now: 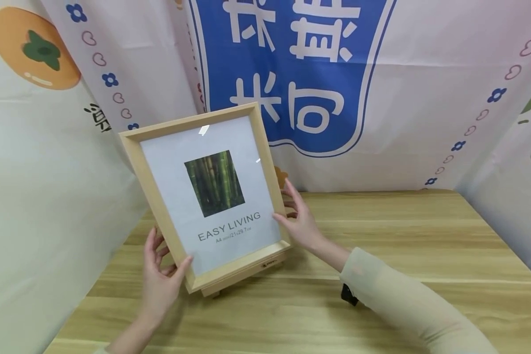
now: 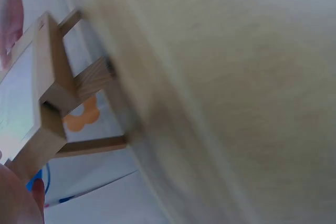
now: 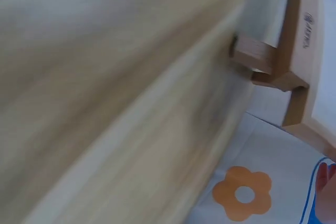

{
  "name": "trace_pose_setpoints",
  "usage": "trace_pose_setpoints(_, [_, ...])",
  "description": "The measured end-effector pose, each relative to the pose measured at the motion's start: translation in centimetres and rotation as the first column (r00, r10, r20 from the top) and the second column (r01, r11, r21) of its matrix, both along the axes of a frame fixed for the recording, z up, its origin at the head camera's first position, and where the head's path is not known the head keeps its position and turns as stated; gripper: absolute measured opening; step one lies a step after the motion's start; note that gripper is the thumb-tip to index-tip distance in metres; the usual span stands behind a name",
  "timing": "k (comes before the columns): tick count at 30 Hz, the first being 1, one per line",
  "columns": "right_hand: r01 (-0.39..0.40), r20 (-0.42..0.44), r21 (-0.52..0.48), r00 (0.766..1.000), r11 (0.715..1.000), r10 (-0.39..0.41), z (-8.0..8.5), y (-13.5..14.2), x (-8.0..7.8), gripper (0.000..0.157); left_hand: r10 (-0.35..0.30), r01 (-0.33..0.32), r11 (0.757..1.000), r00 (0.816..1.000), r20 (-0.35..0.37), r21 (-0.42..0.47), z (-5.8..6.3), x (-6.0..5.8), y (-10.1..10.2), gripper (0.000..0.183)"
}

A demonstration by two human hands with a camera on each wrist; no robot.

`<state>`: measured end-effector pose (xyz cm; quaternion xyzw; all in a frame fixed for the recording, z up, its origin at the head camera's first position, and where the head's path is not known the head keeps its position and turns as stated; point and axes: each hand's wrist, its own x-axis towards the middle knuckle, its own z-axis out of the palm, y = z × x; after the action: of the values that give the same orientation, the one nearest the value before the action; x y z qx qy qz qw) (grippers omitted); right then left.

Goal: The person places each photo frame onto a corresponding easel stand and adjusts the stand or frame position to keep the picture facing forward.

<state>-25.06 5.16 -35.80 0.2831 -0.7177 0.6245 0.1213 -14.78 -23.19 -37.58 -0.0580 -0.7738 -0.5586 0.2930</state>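
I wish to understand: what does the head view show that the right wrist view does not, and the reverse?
Only the head view shows the bamboo picture, the words EASY LIVING and the left hand.
Only the right wrist view shows the whole orange flower with its white centre.
Both show the right hand, the frame, the stand and the table.

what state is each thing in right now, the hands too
picture frame, upright, leaning back on the easel
print, inside the frame, facing out
easel, standing on the table
left hand, gripping the frame's lower left edge
right hand, gripping its right edge
table, bearing the easel
backdrop cloth, hanging, lightly creased
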Motion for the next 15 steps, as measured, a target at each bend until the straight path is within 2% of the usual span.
trace_pose_setpoints(6, [-0.100, 0.134, 0.094, 0.987, 0.991, 0.087, -1.5, 1.8, 1.4, 0.096, 0.022, -0.016, 0.999, 0.990, 0.140, -0.050, -2.7, 0.6, -0.6, 0.118])
trace_pose_setpoints(11, [-0.157, 0.217, 0.152, 0.968, 0.976, 0.122, -2.6, 2.5, 2.6, 0.101, -0.029, 0.045, 0.997, 0.973, 0.230, -0.066, -3.9, 1.2, -0.5, 0.121])
trace_pose_setpoints(15, [-0.189, 0.237, 0.177, 0.961, 0.966, 0.145, -4.5, 2.4, 2.2, 0.107, -0.066, 0.083, 0.995, 0.962, 0.266, -0.054, -4.8, 1.6, -0.3, 0.121])
